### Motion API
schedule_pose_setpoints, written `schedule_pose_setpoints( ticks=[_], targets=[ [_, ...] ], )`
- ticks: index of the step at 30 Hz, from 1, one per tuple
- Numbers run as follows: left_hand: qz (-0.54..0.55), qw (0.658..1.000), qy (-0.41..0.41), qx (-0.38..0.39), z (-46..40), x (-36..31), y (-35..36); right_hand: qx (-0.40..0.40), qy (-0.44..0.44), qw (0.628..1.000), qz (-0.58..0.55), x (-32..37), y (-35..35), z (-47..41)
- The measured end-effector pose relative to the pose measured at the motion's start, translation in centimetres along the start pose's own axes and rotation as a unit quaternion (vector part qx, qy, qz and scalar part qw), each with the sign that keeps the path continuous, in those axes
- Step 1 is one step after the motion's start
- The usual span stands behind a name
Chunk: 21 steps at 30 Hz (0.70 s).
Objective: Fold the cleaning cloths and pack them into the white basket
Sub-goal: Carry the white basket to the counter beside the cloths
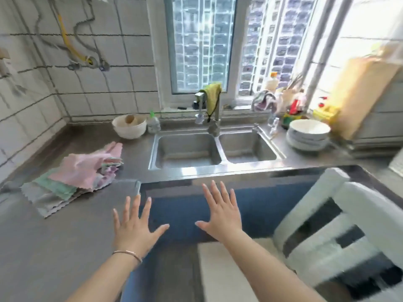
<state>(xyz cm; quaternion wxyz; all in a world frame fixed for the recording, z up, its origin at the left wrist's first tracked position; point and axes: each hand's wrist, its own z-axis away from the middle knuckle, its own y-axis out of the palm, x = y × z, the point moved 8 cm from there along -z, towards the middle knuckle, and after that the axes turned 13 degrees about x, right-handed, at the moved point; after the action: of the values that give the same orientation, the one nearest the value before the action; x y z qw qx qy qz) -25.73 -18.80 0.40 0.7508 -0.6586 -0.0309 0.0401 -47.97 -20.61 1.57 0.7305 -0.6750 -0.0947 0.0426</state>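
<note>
A loose pile of cleaning cloths [72, 177] in pink, green and grey lies on the grey counter at the left. The white basket [340, 232] with slotted walls stands at the lower right, blurred, below the counter's front edge. My left hand [135, 225] hovers flat over the counter corner, fingers spread, holding nothing, to the right of the pile. My right hand [222, 216] is spread the same way in front of the sink's front edge, also empty. Neither hand touches a cloth or the basket.
A double steel sink [213, 149] with a tap [212, 118] and a yellow-green rag draped on it sits behind the hands. A white bowl [129, 126] and a bottle stand at the back left. Stacked plates [308, 134] and clutter fill the right.
</note>
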Motion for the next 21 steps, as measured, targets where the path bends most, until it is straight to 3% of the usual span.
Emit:
schedule_pose_setpoints(
  ticks=[9,15,21],
  targets=[
    [0.024,0.979,0.205,-0.002,6.3,-32.7,-3.7,-0.071,0.186,0.979,-0.037,-26.1,-6.7,17.7],
    [0.056,0.952,0.298,-0.04,11.2,-50.8,-7.1,-0.089,0.28,0.954,-0.054,-41.8,-11.1,26.8],
    [0.06,0.931,0.354,-0.059,12.2,-64.5,-9.2,-0.103,0.351,0.926,-0.091,-54.1,-11.4,30.2]
  ],
)
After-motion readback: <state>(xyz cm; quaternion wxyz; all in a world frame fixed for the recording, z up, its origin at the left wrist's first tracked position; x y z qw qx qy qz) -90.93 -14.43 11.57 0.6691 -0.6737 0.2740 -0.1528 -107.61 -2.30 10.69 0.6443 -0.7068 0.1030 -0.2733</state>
